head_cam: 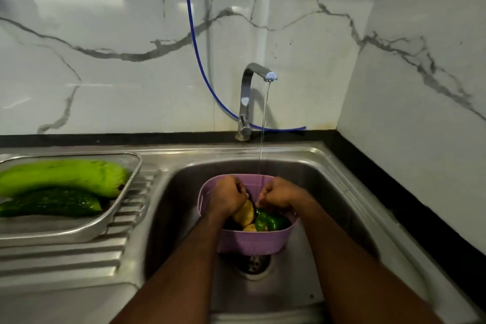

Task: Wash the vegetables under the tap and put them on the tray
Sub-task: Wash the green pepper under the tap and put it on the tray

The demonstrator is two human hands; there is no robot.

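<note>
A purple perforated basket sits in the steel sink under the running tap. It holds a yellowish potato, a green pepper and a second potato. My left hand is inside the basket, its fingers curled round the upper end of the first potato. My right hand is beside it with curled fingers right where the water stream lands; what it holds is hidden. On the left, the metal tray carries a light green gourd and a dark green vegetable.
The tray rests on the ribbed draining board left of the sink. The drain shows just below the basket. A blue hose hangs down the marble wall behind the tap. A black counter edge runs along the right.
</note>
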